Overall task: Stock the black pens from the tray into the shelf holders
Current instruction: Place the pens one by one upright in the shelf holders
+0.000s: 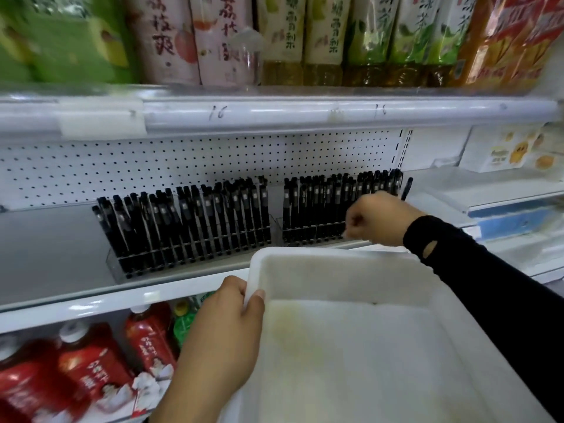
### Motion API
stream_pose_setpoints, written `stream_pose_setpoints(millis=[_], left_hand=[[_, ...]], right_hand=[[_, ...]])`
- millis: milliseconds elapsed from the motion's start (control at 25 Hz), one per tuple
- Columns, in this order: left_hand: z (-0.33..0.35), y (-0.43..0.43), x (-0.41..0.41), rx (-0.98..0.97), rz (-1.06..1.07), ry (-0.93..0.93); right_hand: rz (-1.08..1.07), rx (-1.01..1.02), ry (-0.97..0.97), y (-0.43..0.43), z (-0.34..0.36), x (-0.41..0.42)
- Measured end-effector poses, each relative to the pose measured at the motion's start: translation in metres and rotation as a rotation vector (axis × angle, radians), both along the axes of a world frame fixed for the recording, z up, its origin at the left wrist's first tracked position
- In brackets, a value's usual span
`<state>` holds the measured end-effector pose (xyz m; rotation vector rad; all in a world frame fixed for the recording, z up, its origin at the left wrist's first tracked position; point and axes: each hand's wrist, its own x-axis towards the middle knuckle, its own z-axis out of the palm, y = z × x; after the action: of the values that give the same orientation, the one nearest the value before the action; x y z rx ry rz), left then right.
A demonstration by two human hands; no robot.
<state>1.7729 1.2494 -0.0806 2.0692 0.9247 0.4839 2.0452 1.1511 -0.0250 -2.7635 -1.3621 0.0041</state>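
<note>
Two clear holders on the middle shelf are packed with upright black pens, the left holder [186,227] and the right holder [317,209]. My right hand [381,219] is at the right end of the right holder, fingers curled around one black pen [406,188] whose top sticks out above the hand. My left hand [225,334] grips the left rim of the white tray [351,346], thumb over the edge. The tray is held in front of the shelf, and no pens show inside it.
The upper shelf [274,112] carries tall drink bottles [287,38] close above the pens. Red bottles [91,367] stand on the shelf below. Bare grey shelf lies left of the holders. A neighbouring shelf unit [503,203] stands at the right.
</note>
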Motion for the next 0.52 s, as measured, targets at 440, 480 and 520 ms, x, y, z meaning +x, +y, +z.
stream_pose_setpoints(millis=[440, 480, 520], left_hand=[[-0.007, 0.025, -0.059, -0.050, 0.156, -0.042], [-0.007, 0.026, -0.063, -0.060, 0.166, -0.050], [-0.008, 0.027, -0.065, -0.063, 0.172, -0.052]], right_hand=[[0.289, 0.039, -0.148, 0.125, -0.042, -0.052], [0.274, 0.030, -0.174, 0.127, -0.045, -0.051], [0.261, 0.035, -0.202, 0.129, -0.047, -0.050]])
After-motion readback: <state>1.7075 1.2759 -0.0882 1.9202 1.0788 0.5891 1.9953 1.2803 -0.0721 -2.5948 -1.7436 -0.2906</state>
